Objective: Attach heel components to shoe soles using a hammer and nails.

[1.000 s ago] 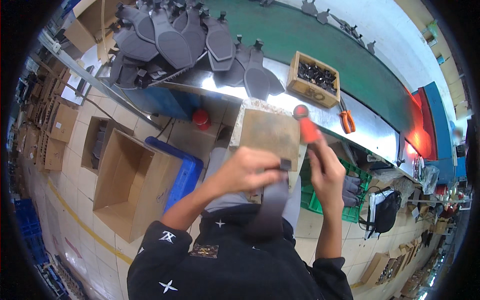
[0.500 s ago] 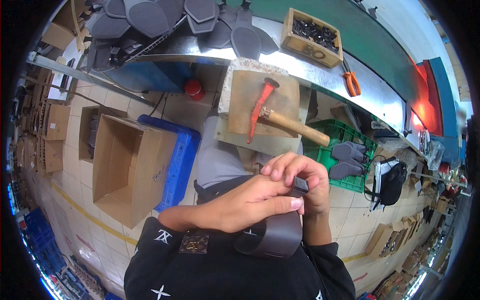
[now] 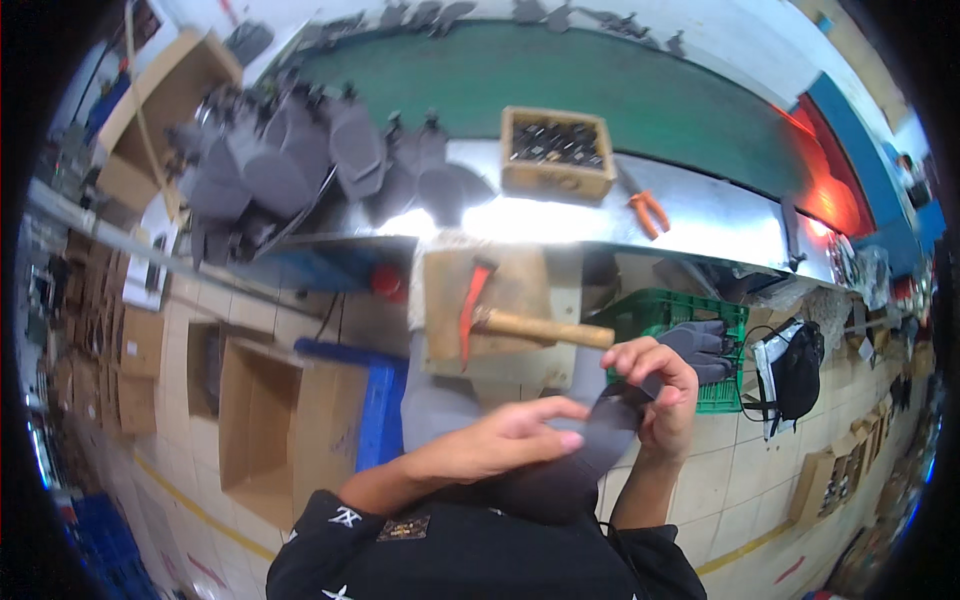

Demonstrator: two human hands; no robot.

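Workshop: pale tiled floor (image 3: 720,470) below, metal-faced tabletop (image 3: 695,232) across the upper frame.

Lower centre: one dark strap (image 3: 603,440), broad, curved, slanting down to the left before a black top (image 3: 450,560); upper end blurred, possibly a fitting.

Right of centre: right hand (image 3: 660,390), thumb and fingers closed on the strap's upper end.

Just left of it: left hand (image 3: 525,437), fingers extended beside the strap's left edge; whether it grips cannot be told.

Centre: one hammer (image 3: 550,328), red head, wooden handle, lying on a tan pad (image 3: 525,275), handle end just above the right hand.

Left: open cardboard box (image 3: 325,430), beside a blue tray (image 3: 376,415).

Right: green crate (image 3: 680,300) containing grey pieces (image 3: 700,345); farther right, a black bag (image 3: 798,370).

On the tabletop: orange-handled pliers (image 3: 650,213); to their left, a wooden box (image 3: 555,183) of small black parts (image 3: 556,143); upper left, a heap of grey sole-shaped pieces (image 3: 275,165).

Beyond: long green surface (image 3: 480,75); red glow (image 3: 835,200), upper right.
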